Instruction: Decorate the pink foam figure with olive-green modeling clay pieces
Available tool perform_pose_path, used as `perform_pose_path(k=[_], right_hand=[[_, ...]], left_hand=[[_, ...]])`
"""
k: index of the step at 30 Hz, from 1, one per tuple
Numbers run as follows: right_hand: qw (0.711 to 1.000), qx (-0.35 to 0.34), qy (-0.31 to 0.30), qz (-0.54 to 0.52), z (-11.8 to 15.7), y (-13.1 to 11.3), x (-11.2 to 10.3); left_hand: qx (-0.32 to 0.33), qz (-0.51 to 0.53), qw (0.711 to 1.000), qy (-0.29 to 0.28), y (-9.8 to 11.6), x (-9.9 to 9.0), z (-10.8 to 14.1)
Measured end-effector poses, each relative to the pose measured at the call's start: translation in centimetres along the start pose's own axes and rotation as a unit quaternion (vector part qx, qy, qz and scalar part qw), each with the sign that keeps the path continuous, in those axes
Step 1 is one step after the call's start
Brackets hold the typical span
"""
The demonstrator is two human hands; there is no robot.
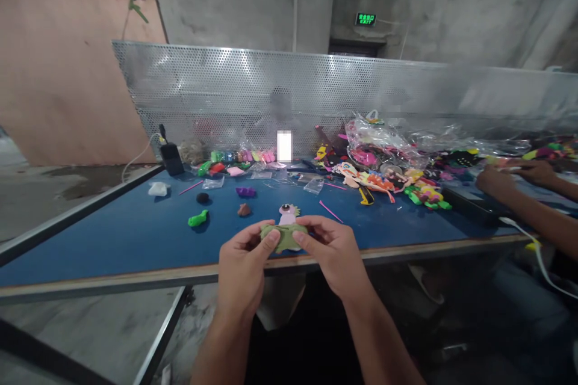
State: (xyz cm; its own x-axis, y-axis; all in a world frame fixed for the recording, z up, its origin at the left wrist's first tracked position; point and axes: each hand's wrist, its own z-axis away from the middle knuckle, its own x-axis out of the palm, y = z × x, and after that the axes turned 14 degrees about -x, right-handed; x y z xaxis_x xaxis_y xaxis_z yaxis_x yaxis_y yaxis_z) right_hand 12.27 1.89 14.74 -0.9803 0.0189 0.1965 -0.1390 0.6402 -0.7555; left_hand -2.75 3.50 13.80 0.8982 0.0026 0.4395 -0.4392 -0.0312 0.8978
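Between my two hands, over the table's front edge, is a flattened piece of olive-green modelling clay. My left hand pinches its left end with thumb and fingers. The right end is pinched the same way by my right hand. Just behind the clay stands a small pink clay figure with a dark eye and pale yellow-green spikes; its lower part is hidden by the green piece. Nearby on the blue table lie a brown lump, a purple lump, a black lump and a bright green lump.
A white lump and a black box-shaped device are at the left. Clay packets line the perforated metal screen. Colourful clay pieces and plastic bags heap at the right. Another person's hands work at far right.
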Motion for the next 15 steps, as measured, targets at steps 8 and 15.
perform_pose_path(k=[8,15], right_hand=[[0.986,-0.032,0.163,0.002,-1.6,1.5,-3.2],[0.996,-0.04,0.078,-0.034,0.4,0.7,0.4]], left_hand=[[0.065,0.105,0.989,0.077,1.3,-1.3,-0.8],[0.161,-0.077,0.983,-0.045,0.3,0.4,0.9]])
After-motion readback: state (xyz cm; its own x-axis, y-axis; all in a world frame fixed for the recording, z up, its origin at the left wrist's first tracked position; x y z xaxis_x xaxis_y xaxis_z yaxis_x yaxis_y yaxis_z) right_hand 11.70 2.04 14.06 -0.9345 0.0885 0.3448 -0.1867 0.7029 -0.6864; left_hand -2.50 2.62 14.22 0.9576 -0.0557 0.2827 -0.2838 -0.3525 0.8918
